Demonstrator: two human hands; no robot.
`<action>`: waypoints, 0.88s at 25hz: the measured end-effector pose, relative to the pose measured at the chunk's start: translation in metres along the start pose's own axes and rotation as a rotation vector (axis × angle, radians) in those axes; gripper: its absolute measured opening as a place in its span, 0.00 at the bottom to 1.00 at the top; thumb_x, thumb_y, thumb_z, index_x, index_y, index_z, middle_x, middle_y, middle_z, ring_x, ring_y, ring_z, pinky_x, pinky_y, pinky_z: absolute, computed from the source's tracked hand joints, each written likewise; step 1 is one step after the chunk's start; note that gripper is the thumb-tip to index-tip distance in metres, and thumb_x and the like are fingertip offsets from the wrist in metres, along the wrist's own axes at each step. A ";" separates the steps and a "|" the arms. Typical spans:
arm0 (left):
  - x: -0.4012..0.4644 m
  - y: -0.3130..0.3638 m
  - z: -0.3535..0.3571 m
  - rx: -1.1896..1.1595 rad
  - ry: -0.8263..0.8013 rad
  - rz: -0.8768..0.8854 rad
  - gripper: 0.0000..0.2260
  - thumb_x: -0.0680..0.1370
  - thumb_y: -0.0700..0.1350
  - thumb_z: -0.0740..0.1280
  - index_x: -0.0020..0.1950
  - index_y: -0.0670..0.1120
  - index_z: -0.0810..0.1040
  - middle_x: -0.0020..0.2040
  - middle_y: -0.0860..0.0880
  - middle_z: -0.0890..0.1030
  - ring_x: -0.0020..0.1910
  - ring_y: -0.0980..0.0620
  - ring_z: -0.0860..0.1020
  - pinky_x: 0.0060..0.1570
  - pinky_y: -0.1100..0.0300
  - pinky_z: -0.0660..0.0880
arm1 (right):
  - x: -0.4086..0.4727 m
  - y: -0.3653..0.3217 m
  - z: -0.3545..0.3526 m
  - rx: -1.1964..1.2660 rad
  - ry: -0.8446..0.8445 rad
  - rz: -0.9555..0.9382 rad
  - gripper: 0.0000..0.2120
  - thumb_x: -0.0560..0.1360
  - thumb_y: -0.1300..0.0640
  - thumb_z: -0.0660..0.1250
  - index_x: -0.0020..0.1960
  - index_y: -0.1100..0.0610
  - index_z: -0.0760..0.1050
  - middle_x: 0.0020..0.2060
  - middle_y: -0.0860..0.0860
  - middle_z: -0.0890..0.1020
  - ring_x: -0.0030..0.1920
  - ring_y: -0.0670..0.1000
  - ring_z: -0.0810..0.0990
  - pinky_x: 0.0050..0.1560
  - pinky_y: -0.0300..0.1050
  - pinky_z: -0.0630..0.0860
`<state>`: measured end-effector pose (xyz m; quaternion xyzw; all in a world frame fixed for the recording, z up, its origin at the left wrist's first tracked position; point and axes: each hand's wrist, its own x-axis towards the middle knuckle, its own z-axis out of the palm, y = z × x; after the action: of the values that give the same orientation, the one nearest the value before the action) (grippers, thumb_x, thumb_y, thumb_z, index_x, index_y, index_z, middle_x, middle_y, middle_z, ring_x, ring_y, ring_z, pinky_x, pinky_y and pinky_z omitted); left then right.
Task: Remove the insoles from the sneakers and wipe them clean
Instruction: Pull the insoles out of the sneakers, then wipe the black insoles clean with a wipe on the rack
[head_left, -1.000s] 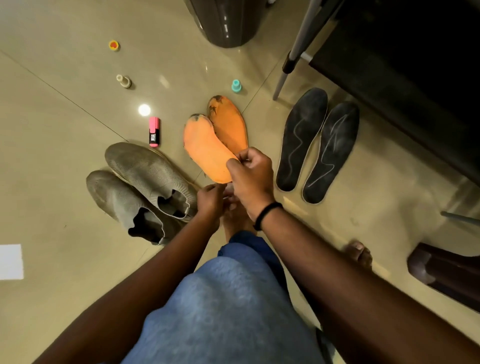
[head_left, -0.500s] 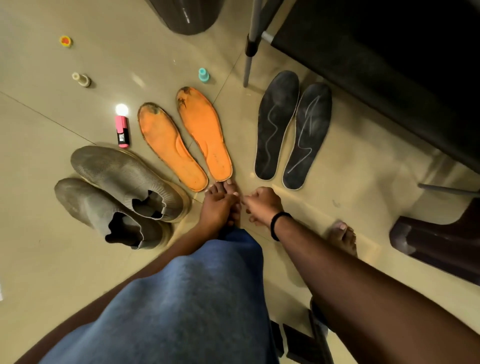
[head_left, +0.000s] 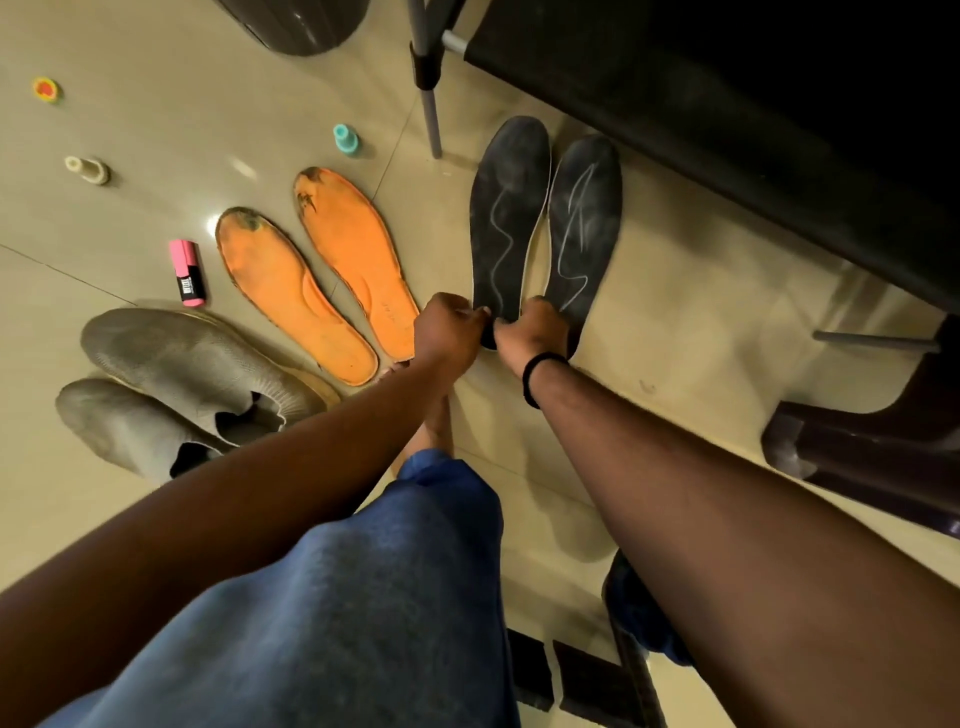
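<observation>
Left hand, right hand: both curled at heel end of left black insole, fingertips pinching its edge; insole flat on floor, touching second black insole. Orange insoles side by side just left. Grey sneakers beyond
</observation>
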<state>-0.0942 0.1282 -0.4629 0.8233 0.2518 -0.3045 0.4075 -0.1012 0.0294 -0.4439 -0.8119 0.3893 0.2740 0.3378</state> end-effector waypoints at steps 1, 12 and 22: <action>0.004 0.003 0.003 0.030 0.003 0.000 0.13 0.78 0.51 0.69 0.56 0.43 0.79 0.48 0.50 0.79 0.48 0.49 0.78 0.50 0.55 0.78 | 0.002 -0.003 0.004 -0.012 0.003 0.019 0.20 0.76 0.48 0.68 0.62 0.59 0.74 0.59 0.58 0.79 0.59 0.59 0.78 0.54 0.46 0.75; -0.044 0.047 -0.041 -0.147 -0.215 -0.064 0.07 0.79 0.43 0.70 0.48 0.38 0.81 0.37 0.42 0.82 0.29 0.50 0.82 0.32 0.58 0.81 | -0.017 -0.008 -0.042 0.444 -0.149 0.127 0.05 0.75 0.53 0.68 0.43 0.55 0.77 0.45 0.54 0.83 0.44 0.55 0.82 0.39 0.49 0.82; -0.216 0.167 -0.173 -0.189 -0.371 0.142 0.12 0.76 0.47 0.73 0.47 0.38 0.84 0.35 0.42 0.83 0.28 0.49 0.78 0.29 0.59 0.75 | -0.200 -0.065 -0.199 0.866 -0.306 -0.008 0.03 0.75 0.62 0.67 0.47 0.61 0.78 0.32 0.54 0.76 0.29 0.50 0.71 0.23 0.37 0.67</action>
<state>-0.0804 0.1448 -0.1406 0.7269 0.1412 -0.3964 0.5427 -0.1213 -0.0023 -0.1567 -0.5479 0.4104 0.2013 0.7006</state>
